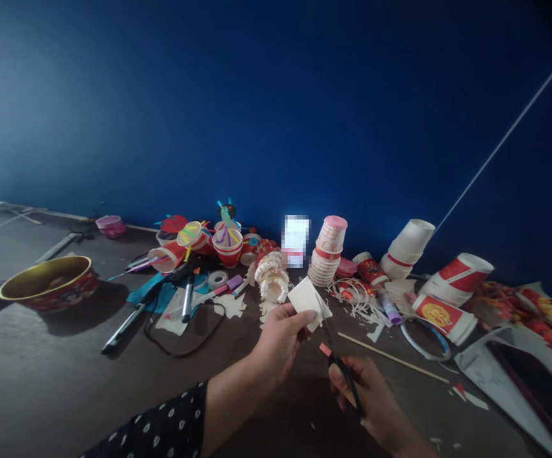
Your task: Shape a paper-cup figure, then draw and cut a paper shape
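Note:
My left hand [280,337] pinches a small piece of white paper [307,299] between thumb and fingers, held up over the table. In my right hand [366,388] is a pair of scissors [349,375] with dark handles, gripped through the loops. The scissors' blades point up at the paper's lower right edge; whether they are cutting into it I cannot tell. A small pinkish piece [325,349] shows beside the scissors' pivot. Just beyond the paper lies a curved row of white cut paper strips [272,280].
Stacked paper cups [328,251] stand along the blue wall [276,114], with more cups [407,245] farther right. A gold-lined bowl [49,286] sits at left. Near it lie a utility knife [125,326] and a marker [188,299]. A wooden stick [393,357] and a phone [538,388] are at right.

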Available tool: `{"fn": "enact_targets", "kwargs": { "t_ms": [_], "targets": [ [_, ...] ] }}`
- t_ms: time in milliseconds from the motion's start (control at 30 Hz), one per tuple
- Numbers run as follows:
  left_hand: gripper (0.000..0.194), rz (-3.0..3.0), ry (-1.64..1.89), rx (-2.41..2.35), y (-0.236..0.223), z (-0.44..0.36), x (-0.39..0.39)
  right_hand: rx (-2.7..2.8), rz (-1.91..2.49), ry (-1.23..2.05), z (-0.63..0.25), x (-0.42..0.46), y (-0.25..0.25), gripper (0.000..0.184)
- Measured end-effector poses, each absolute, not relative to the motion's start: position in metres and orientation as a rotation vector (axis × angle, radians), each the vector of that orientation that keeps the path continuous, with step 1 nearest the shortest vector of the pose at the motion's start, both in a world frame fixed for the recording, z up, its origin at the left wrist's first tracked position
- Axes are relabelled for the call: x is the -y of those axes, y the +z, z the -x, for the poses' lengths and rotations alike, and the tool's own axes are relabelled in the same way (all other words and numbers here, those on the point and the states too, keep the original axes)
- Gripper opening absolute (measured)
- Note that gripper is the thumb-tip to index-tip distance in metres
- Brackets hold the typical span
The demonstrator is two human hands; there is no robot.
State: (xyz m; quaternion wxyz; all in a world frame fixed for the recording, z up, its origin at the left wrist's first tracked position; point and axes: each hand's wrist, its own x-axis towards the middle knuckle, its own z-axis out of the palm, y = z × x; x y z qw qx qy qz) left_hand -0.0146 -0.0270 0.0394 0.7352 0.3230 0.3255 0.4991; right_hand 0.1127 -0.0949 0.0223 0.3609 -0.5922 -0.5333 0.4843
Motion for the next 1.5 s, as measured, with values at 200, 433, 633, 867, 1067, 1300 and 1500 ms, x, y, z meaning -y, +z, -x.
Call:
{"fn": "enact_targets", "kwargs": {
  "t_ms": [200, 433, 633, 867, 1067, 1300, 1500],
  "targets": [
    [0.017, -0.691, 1.098, -0.662, 0.037, 0.015, 0.026, 1.388, 1.505, 1.256, -0.114, 0.096, 0.021, 0.049],
    [0.019, -0.725, 1.120, -0.708, 0.036, 0.016, 0.021, 1.324, 1.480, 1.275, -0.113, 0.097, 0.022, 0.049],
    [0.019, -0.700, 1.098, -0.718, 0.038, 0.014, 0.026, 1.159, 1.341, 1.237, -0.112, 0.102, 0.011, 0.043],
    [0.019, -0.661, 1.094, -0.753, 0.046, 0.010, 0.036, 1.144, 1.257, 1.213, -0.115, 0.104, 0.002, 0.041],
    [0.018, -0.614, 1.103, -0.826, 0.051, 0.006, 0.042, 1.062, 1.291, 1.206, -0.121, 0.104, -0.008, 0.043],
    [0.018, -0.557, 1.122, -0.856, 0.052, 0.000, 0.043, 1.112, 1.266, 1.104, -0.117, 0.102, -0.005, 0.044],
    [0.018, -0.538, 1.129, -0.849, 0.054, -0.005, 0.044, 1.165, 1.225, 1.116, -0.116, 0.101, -0.001, 0.046]
  ]
}}
